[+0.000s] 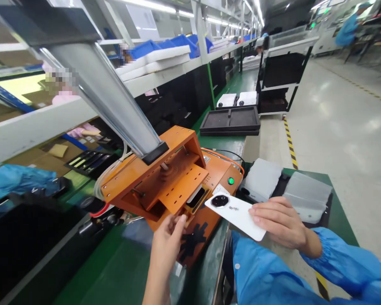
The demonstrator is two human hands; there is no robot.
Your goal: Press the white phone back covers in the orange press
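My right hand (281,222) grips a white phone (236,216) by its lower end, fingers on top. Its back faces up, with a round black camera area at the far end; whether it is a whole phone or only the back cover I cannot tell. My left hand (168,239) is at the front of an orange press (216,173), fingers curled together by the lower edge of its plate. What those fingers hold, if anything, is hidden. Under the plate, a fixture (197,207) holds a white-and-black piece (196,195), partly covered.
A thick metal cylinder (108,93) rises from the press, beside a lit green button (230,181). Translucent sheets (262,180) lie in a dark tray at right. Black trays (230,120) sit farther along the green bench. Other people work behind the shelf at left.
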